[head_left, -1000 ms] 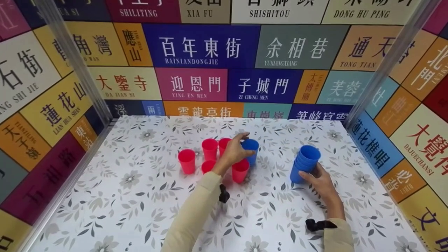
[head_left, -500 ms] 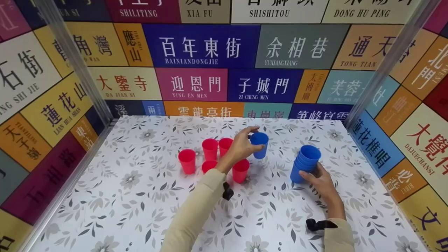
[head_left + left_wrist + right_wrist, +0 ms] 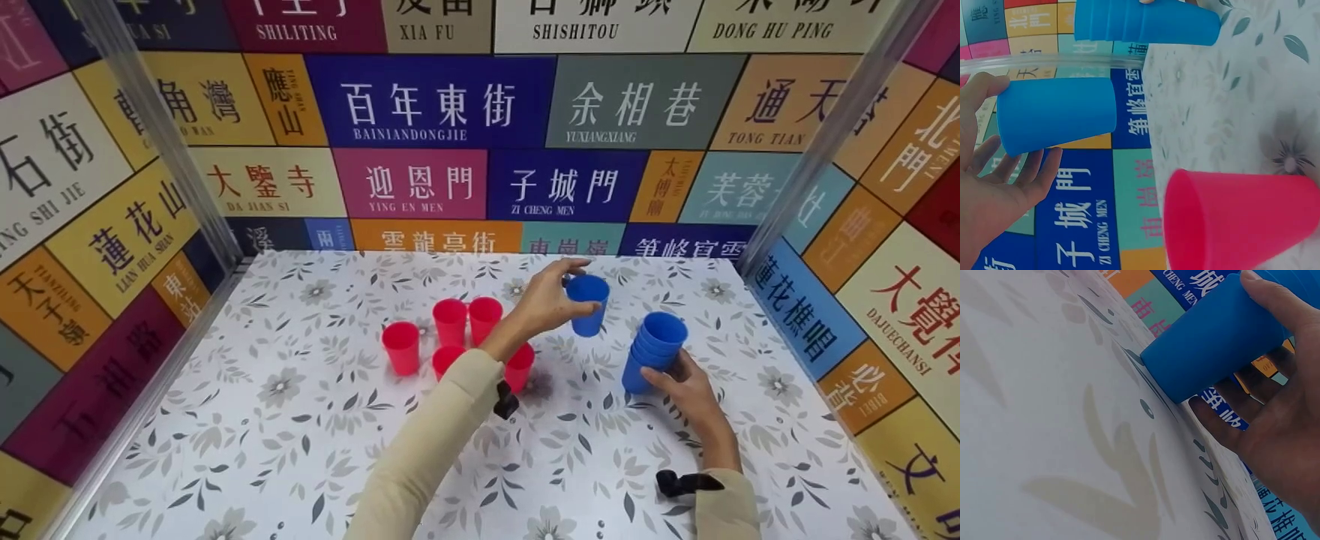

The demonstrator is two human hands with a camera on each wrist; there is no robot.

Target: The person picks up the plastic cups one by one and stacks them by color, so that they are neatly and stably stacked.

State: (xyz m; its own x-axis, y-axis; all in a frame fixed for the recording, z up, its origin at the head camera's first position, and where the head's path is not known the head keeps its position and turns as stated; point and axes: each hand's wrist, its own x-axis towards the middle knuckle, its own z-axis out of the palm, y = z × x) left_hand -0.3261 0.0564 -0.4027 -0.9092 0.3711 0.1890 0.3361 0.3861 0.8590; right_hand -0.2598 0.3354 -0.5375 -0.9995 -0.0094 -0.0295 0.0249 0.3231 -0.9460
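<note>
My left hand [image 3: 547, 301] grips a single blue cup [image 3: 588, 319] near its rim, thumb on one side and fingers on the other. In the left wrist view that blue cup [image 3: 1058, 115] is held clear of the tabletop. To its right, a stack of nested blue cups [image 3: 643, 361] stands upright. My right hand [image 3: 691, 388] holds the stack from its right side; in the right wrist view, the base of the blue stack [image 3: 1213, 337] is at the table surface. Several red cups, among them a red cup [image 3: 402, 349], stand left of the blue ones, partly hidden by my left arm.
The table [image 3: 285, 450] has a white cover with grey leaves and flowers. Colourful panels with lettering [image 3: 431, 97] rise at the back and both sides. Black straps with camera mounts [image 3: 686, 482] sit at the wrists.
My left hand has lifted the single blue cup from beside the red cups and carried it right towards the stack. My right hand and the stack have stayed in place.
</note>
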